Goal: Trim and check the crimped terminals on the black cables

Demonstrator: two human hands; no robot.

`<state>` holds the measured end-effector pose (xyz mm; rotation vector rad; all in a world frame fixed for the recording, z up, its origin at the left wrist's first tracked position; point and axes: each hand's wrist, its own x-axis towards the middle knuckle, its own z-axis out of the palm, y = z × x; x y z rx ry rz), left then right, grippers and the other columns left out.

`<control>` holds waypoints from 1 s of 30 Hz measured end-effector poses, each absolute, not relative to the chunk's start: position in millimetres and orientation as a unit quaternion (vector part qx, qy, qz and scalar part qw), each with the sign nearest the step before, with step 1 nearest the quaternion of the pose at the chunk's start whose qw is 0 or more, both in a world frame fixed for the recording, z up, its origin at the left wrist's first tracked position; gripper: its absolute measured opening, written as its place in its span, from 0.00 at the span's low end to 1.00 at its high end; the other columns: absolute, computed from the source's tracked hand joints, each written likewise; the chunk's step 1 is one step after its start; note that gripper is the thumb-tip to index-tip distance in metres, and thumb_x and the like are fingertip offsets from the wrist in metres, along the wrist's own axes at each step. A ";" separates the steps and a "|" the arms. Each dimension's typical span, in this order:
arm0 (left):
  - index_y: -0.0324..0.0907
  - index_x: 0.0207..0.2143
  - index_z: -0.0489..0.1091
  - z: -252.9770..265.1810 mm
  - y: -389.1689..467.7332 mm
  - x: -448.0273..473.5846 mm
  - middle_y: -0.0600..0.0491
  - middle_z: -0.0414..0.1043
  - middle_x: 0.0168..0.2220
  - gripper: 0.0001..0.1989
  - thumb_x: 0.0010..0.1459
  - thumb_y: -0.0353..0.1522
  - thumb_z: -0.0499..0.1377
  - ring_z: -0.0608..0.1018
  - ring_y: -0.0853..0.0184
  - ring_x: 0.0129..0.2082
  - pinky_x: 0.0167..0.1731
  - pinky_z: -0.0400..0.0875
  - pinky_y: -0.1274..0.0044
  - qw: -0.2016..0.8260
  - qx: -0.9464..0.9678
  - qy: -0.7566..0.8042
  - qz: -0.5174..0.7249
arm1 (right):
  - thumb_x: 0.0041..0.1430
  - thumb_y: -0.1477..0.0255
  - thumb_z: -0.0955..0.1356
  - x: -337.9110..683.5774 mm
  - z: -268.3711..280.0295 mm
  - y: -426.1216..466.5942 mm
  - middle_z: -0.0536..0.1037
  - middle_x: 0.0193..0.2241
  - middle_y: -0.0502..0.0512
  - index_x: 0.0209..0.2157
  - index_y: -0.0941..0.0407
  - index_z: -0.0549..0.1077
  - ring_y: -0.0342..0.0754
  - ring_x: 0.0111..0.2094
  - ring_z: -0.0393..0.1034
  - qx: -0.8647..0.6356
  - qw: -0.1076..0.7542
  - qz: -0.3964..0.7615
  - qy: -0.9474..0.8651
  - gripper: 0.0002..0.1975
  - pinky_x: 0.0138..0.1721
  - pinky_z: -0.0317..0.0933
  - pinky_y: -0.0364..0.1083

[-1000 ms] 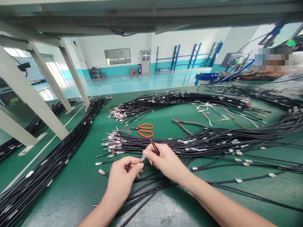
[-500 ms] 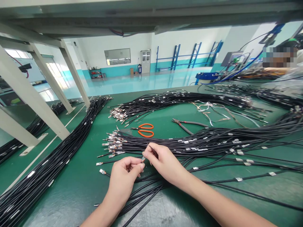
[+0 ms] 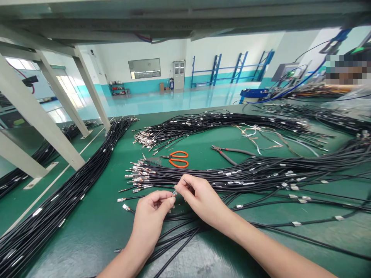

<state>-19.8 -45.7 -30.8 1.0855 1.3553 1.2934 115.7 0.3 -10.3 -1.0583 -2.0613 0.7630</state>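
Between my two hands is a small cable end [image 3: 174, 193] with thin coloured wires and a metallic tip. My left hand [image 3: 153, 214] pinches it between thumb and index finger. From the right, my right hand [image 3: 197, 197] closes its thumb and forefinger at the same end. A thin dark strip shows between those fingers, and I cannot make out whether it is cable or a tool. Just behind lies a bundle of black cables [image 3: 208, 178] with white tags and bared, connector-tipped ends. Two loose connectors [image 3: 126, 207] [image 3: 121, 200] sit left of my left hand.
Orange-handled scissors [image 3: 178, 158] and grey-handled cutting pliers [image 3: 232, 152] lie beyond the near bundle. More black cable bundles stretch along the left [image 3: 87, 177] and back [image 3: 214, 119]. Pale frame legs [image 3: 43, 112] stand at left; a shelf [image 3: 185, 23] hangs overhead. A person [image 3: 352, 63] is at far right.
Both hands keep their pinch, the left shifting very slightly left and up with the cable end. At right, a tagged cable has shifted a little.
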 end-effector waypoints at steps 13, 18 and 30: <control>0.42 0.22 0.75 -29.9 -45.7 -21.3 0.54 0.72 0.22 0.05 0.45 0.28 0.58 0.70 0.69 0.23 0.25 0.61 0.80 0.364 0.572 0.597 0.428 | 0.59 0.74 0.55 157.6 13.7 13.2 0.61 0.24 0.46 0.29 0.54 0.53 0.40 0.21 0.53 -0.459 0.242 0.295 -0.803 0.05 0.25 0.53 0.41; 0.42 0.22 0.74 -31.5 -45.2 -21.1 0.54 0.72 0.23 0.05 0.46 0.28 0.58 0.70 0.70 0.24 0.24 0.62 0.80 0.356 0.576 0.609 0.413 | 0.61 0.71 0.53 164.1 -9.7 7.5 0.71 0.29 0.53 0.39 0.55 0.62 0.45 0.29 0.66 -0.438 0.236 0.200 -0.844 0.10 0.32 0.59 0.44; 0.43 0.23 0.74 -32.1 -44.4 -19.2 0.54 0.72 0.25 0.06 0.48 0.29 0.57 0.71 0.69 0.26 0.26 0.63 0.79 0.338 0.593 0.629 0.373 | 0.61 0.74 0.55 167.5 -20.4 -12.9 0.73 0.31 0.55 0.36 0.57 0.65 0.47 0.32 0.68 -0.411 0.203 0.037 -0.888 0.10 0.31 0.60 0.44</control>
